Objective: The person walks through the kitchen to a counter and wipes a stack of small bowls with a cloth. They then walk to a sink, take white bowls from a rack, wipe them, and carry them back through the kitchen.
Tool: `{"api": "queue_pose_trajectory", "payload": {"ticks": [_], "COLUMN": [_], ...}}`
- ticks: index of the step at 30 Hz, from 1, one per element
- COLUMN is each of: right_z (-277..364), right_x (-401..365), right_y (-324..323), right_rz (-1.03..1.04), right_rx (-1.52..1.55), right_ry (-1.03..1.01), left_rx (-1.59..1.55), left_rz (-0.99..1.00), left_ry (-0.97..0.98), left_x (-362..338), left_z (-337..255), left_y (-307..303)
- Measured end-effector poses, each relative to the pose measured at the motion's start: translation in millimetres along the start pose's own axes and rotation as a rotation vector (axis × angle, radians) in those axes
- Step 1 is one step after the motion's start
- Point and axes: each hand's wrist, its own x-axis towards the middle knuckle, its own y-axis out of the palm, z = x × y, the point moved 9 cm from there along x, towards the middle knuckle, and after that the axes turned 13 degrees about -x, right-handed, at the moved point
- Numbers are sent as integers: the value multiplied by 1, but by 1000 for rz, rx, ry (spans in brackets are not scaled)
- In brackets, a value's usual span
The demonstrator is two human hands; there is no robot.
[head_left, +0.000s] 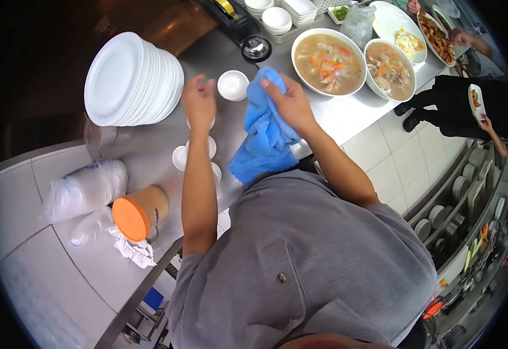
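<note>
The fingers [272, 86] of the right hand [291, 104] are curled around the top of a blue cloth [265, 139], which is gripped firmly and hangs down over the tabletop [149, 145] in front of the grey shirt. The fingers [204, 87] of the left hand [198, 103] are drawn loosely together, but they are blurred and it cannot be told whether anything is pinched. A small white bowl [232, 85] is seen just beside them, between the two hands, and more small bowls [179, 157] are set under the left forearm. A stack of white plates [131, 78] is placed to the left; two large bowls of soup [328, 61] are placed to the right.
</note>
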Motion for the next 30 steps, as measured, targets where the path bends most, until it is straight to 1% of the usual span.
{"api": "queue_pose_trajectory", "payload": {"ticks": [1, 2, 3, 4, 6, 7, 9, 10, 12, 13, 15, 16, 18, 19, 21, 22, 24, 25, 27, 28, 30], "right_z": [6, 6, 32, 56, 54, 44, 7, -1, -2, -4, -6, -3, 1, 4, 14, 25, 46, 47, 48, 50, 17], "right_x": [0, 0, -8, -23, -28, -23, -37, -30, -33, -29, -29, -26, -25, -23, -22, -25, -19, -26, -10, -15, -6], "right_y": [9, 21, 37, 60, 125, 136, 182, 187, 191, 188, 191, 192, 192, 189, 180, 174, 144, 137, 86, 81, 53], "right_rz": [27, 32, -72, -179, 82, 72, 158, 139, 197, 195, 334, 324, 288, 280, 318, 319, 345, 357, 69, 72, 8], "right_rx": [-213, -207, -437, -664, -986, -992, -1380, -1409, -1225, -1244, -1181, -1188, -1251, -1255, -1124, -1115, -837, -826, -462, -457, -103], "right_ry": [-104, -103, -383, -662, -827, -820, -1294, -1274, -1344, -1331, -1343, -1343, -1366, -1365, -1337, -1338, -1142, -1147, -788, -789, -314], "left_rx": [25, 80, 136, 143, -73, -77, -194, -210, -246, -259, 43, 39, 176, 174, 188, 196, 190, 199, 86, 91, 82], "left_rz": [-27, 31, 91, 93, 187, 199, 248, 274, 165, 180, 103, 107, 95, 98, 182, 181, 281, 273, 203, 199, 100], "left_ry": [75, -42, -163, -170, -537, -532, -548, -533, -558, -558, -398, -388, -260, -253, -244, -247, -109, -119, -393, -395, -222], "left_x": [2, 4, -2, -8, -27, -33, -45, -47, -50, -52, -44, -41, -35, -32, -31, -32, -30, -29, -30, -32, -32], "left_z": [16, 50, 76, 76, 99, 99, 108, 111, 116, 111, 90, 83, 64, 67, 81, 84, 77, 70, 77, 75, 51], "left_y": [-20, -37, -52, -64, -69, -69, -56, -52, -56, -49, -58, -56, -57, -56, -53, -55, -50, -53, -61, -64, -74]}}
